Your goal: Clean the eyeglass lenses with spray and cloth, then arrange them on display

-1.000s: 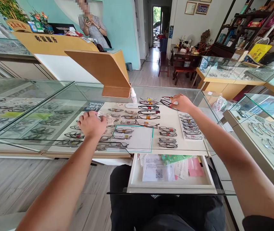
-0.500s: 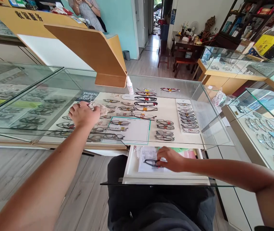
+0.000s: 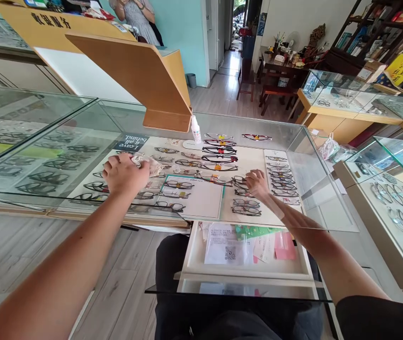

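Observation:
My left hand (image 3: 125, 174) is closed on a crumpled pale cloth (image 3: 150, 165) at the left of the glasses display. On the right, my right hand (image 3: 257, 183) has its fingers bent together at a dark-framed pair of eyeglasses (image 3: 239, 180), which it appears to hold above a short column of spectacles (image 3: 246, 203). Part of its grip is hidden. More eyeglasses (image 3: 219, 158) lie in a stack between the hands, with a white spray bottle (image 3: 196, 130) behind them. A white card with a teal border (image 3: 205, 200) lies among the frames.
Below the display, a pulled-out white drawer (image 3: 190, 264) holds papers and a pink slip (image 3: 285, 245). A dark glass edge (image 3: 237, 296) crosses above my lap. Glass cases (image 3: 392, 189) flank the right. A wooden stand (image 3: 134, 80) rises behind; a person (image 3: 136, 21) stands beyond it.
My right hand has moved from over the drawer up and forward to the displayed frames, with the dark eyeglasses. My left hand stays on the cloth. The view has shifted slightly.

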{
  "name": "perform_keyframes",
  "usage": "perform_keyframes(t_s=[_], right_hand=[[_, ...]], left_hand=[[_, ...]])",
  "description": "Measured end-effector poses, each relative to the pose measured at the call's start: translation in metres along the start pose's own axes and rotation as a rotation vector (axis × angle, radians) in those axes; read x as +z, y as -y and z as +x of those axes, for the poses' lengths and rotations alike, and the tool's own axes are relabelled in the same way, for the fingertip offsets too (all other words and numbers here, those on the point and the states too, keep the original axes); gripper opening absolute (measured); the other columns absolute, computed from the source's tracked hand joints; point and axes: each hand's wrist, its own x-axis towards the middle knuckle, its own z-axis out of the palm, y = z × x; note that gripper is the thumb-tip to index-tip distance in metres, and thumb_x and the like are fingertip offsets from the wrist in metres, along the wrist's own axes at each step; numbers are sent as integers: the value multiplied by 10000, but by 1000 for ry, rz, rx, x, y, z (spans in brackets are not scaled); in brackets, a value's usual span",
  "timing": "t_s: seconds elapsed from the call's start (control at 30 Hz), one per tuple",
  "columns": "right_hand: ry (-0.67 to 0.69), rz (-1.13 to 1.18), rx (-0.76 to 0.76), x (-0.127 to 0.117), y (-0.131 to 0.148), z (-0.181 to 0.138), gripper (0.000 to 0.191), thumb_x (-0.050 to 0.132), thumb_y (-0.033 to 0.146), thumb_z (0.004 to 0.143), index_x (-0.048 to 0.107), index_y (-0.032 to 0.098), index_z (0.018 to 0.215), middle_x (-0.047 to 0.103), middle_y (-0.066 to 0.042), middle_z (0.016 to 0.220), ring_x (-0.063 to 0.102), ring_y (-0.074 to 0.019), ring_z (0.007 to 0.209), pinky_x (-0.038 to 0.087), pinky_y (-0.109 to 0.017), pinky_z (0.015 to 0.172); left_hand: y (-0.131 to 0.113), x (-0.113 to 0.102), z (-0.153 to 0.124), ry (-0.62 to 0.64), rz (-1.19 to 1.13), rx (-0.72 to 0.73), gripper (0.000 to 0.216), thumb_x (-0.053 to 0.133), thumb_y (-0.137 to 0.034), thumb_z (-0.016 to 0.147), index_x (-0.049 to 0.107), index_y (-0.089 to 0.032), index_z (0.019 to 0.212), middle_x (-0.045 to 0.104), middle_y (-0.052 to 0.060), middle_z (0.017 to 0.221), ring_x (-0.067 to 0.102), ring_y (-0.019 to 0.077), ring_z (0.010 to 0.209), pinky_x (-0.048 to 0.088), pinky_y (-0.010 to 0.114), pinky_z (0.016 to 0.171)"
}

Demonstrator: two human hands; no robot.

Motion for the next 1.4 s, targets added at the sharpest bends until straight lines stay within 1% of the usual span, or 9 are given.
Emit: perform_keyframes(t_s=[0.1, 0.2, 0.37, 0.6, 0.73, 0.83, 1.0, 1.27, 1.4], right_hand=[[67, -50, -15, -3, -27, 25, 293, 555, 178, 1059, 846, 207, 1073, 798, -121, 1325, 525, -349, 1406, 322, -536, 1250], [134, -78, -32, -1, -43, 38, 280, 571, 182, 1040, 851, 195, 1039, 812, -134, 1287, 538, -352, 1363, 315, -532, 1245], [213, -77, -41, 11, -52, 37, 271, 595, 275, 1043, 855, 197, 1055, 801, -146, 1318, 553, -361, 1340, 284, -544, 1260], [247, -32, 11, 30, -64, 38, 257, 639, 287, 985, 827, 195, 1133, 778, -156, 1361, 565, -384, 1386, 367, -540, 1216], [254, -4, 12, 35, -72, 43, 327, 689, 302, 936, 777, 195, 1233, 784, -149, 1321, 592, -367, 1381, 371, -517, 1233], [265, 5, 10, 37, -76, 45, 415, 701, 277, 908, 729, 188, 1312, 788, -150, 1295, 620, -357, 1356, 370, -502, 1236], [270, -14, 23, 37, -77, 44, 606, 712, 283, 915, 609, 160, 1499, 767, -177, 1374, 613, -365, 1401, 339, -497, 1262], [277, -66, 67, 36, -70, 43, 563, 710, 373, 978, 648, 140, 1487, 734, -221, 1431, 599, -392, 1426, 352, -509, 1250], [275, -68, 72, 34, -70, 44, 517, 714, 383, 985, 691, 165, 1453, 740, -200, 1437, 602, -384, 1414, 356, -521, 1246]], left_hand=[[-2, -2, -1, 10, 23, -14, 645, 555, -519, 993, 569, -97, 1480, 499, 295, 1589, 458, 501, 1508, 372, 628, 1244], [-3, -4, -2, 24, 32, -21, 655, 542, -517, 1012, 546, -94, 1511, 480, 296, 1613, 441, 497, 1523, 361, 646, 1254], [-2, -3, -1, 16, 51, -23, 670, 546, -520, 1015, 531, -77, 1518, 481, 316, 1609, 442, 498, 1521, 360, 671, 1243], [-2, -2, 0, 5, 99, -49, 716, 552, -592, 996, 534, -85, 1501, 501, 313, 1600, 471, 511, 1493, 374, 673, 1214], [-5, -4, -2, 10, 104, -58, 713, 548, -592, 1003, 521, -98, 1515, 491, 296, 1619, 458, 494, 1497, 353, 680, 1224], [-6, -4, -1, 19, 108, -63, 722, 531, -603, 1005, 517, -97, 1520, 479, 290, 1629, 449, 495, 1508, 357, 672, 1231], [-2, -1, 2, 10, 101, -58, 717, 501, -605, 1001, 540, -97, 1505, 482, 296, 1617, 446, 501, 1514, 368, 646, 1240], [-3, -2, 3, 22, 107, -54, 716, 481, -584, 997, 553, -80, 1501, 477, 311, 1613, 449, 509, 1497, 377, 643, 1224], [-5, -2, 2, 23, 106, -49, 719, 479, -570, 1008, 540, -58, 1509, 458, 335, 1625, 435, 508, 1505, 370, 655, 1225]])
